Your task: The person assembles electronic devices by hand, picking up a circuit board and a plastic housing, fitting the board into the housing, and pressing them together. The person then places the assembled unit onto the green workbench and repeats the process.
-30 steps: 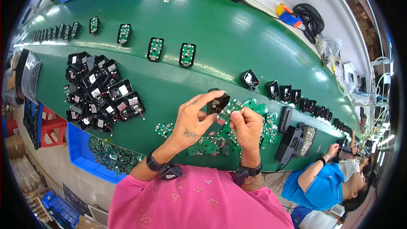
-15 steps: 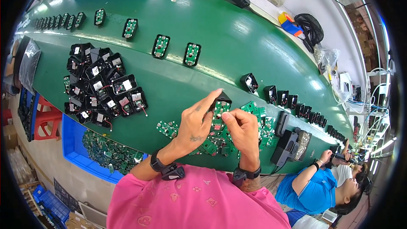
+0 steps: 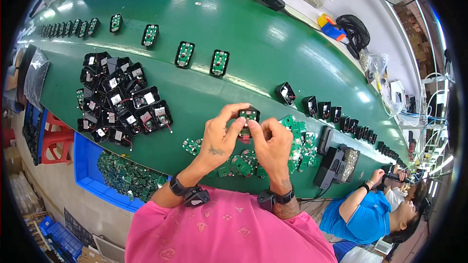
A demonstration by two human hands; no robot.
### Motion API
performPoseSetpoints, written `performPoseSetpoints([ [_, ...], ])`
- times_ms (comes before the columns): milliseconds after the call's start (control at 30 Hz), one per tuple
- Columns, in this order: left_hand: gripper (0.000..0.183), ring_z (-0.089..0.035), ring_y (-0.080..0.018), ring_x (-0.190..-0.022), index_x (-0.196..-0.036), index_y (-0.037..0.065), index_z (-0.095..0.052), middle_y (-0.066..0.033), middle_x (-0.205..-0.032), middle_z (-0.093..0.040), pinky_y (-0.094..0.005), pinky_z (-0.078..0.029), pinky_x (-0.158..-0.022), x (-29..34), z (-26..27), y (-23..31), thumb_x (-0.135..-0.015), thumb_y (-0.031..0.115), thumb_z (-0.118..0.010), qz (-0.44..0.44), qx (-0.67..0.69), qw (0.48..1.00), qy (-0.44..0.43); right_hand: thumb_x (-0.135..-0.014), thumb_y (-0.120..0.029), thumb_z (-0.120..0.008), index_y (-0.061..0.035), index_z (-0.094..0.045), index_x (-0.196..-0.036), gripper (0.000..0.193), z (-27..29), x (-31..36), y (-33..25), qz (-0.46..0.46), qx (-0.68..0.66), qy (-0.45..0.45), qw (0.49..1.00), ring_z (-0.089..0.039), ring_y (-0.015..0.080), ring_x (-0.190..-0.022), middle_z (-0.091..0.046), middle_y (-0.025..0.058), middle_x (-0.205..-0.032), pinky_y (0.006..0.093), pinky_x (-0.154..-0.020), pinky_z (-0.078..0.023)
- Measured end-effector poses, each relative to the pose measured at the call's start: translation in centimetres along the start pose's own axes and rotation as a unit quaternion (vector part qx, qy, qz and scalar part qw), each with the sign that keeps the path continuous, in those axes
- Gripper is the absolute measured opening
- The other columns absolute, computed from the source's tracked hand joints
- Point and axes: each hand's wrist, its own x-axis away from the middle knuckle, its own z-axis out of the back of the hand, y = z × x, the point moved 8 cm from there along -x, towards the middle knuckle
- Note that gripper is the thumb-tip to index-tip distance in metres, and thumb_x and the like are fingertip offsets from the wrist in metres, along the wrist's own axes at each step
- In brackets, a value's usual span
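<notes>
A black plastic case with a green circuit board (image 3: 250, 115) in its mouth is held over the bench. My left hand (image 3: 219, 139) is closed round the case's left side, thumb on the board. From the right, my right hand (image 3: 273, 143) grips the same case, its thumb pressing the board too. Both thumbs hide part of the board. Below and beside my hands lies a loose heap of green circuit boards (image 3: 304, 148). A jumbled pile of black cases (image 3: 116, 98), with red wires and white-labelled parts inside, sits to the left.
Board-filled cases (image 3: 185, 54) stand in a row across the far left bench. Open cases (image 3: 285, 93) line the right. A blue bin (image 3: 90, 173) of boards is below the bench edge, a black device (image 3: 329, 168) at right. A co-worker in blue (image 3: 358, 216) sits lower right.
The board has moved deeper into the case. My left thumb has come over onto it beside the right thumb, and both hands have drawn closer together.
</notes>
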Motion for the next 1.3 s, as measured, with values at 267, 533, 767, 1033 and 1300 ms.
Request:
performPoseSetpoints([
  [267,0.025,-0.069,-0.0179,-0.078,-0.123,0.000,-0.058,-0.0134,-0.101,-0.070,-0.0290,-0.059,-0.062,0.4,-0.2,-0.5,-0.101,0.007,-0.050,0.076,0.045,0.996,0.023,-0.100,-0.010,-0.050,-0.0063,-0.051,-0.138,0.038,-2.3,-0.3,-1.1,0.000,-0.165,-0.065,0.984,-0.069,0.0239,-0.074,-0.067,0.0149,-0.085,0.0362,-0.068,-0.056],
  [533,0.025,-0.066,-0.0113,-0.078,-0.123,0.001,-0.059,-0.0096,-0.091,-0.069,-0.0259,-0.054,-0.064,-0.6,1.6,1.0,-0.100,0.009,-0.054,-0.032,-0.033,0.993,0.109,-0.100,-0.011,-0.051,-0.0076,-0.054,-0.135,0.035,-4.0,-1.6,-0.9,0.018,-0.211,-0.036,0.977,-0.065,0.0154,-0.072,-0.067,0.0091,-0.090,0.0310,-0.066,-0.056],
  [767,0.041,-0.070,-0.0189,-0.060,-0.137,0.000,-0.049,-0.0178,-0.104,-0.069,-0.0285,-0.055,-0.057,-1.0,3.7,0.1,-0.102,0.021,-0.052,0.086,0.043,0.994,0.059,-0.104,-0.017,-0.049,-0.0048,-0.056,-0.120,0.022,-6.0,-3.1,1.7,-0.208,-0.475,-0.120,0.846,-0.055,0.0107,-0.056,-0.065,0.0073,-0.084,0.0224,-0.047,-0.043],
  [1033,0.030,-0.068,-0.0158,-0.062,-0.123,-0.004,-0.058,-0.0162,-0.108,-0.070,-0.0237,-0.053,-0.056,5.4,7.6,-0.7,-0.099,0.014,-0.056,0.054,-0.040,0.994,0.087,-0.105,-0.030,-0.047,-0.0080,-0.057,-0.105,0.025,-8.1,-4.0,4.7,-0.327,-0.639,-0.218,0.661,-0.043,0.0103,-0.053,-0.059,0.0073,-0.072,0.0233,-0.044,-0.036],
  [1300,0.023,-0.067,-0.0128,-0.064,-0.114,-0.005,-0.063,-0.0129,-0.099,-0.070,-0.0247,-0.055,-0.056,9.3,10.0,-0.9,-0.097,0.008,-0.058,0.020,-0.089,0.983,0.158,-0.101,-0.021,-0.055,-0.0114,-0.047,-0.139,0.040,-7.1,-10.7,6.1,-0.123,-0.194,-0.102,0.968,-0.056,0.0119,-0.054,-0.063,0.0066,-0.074,0.0273,-0.045,-0.044],
])
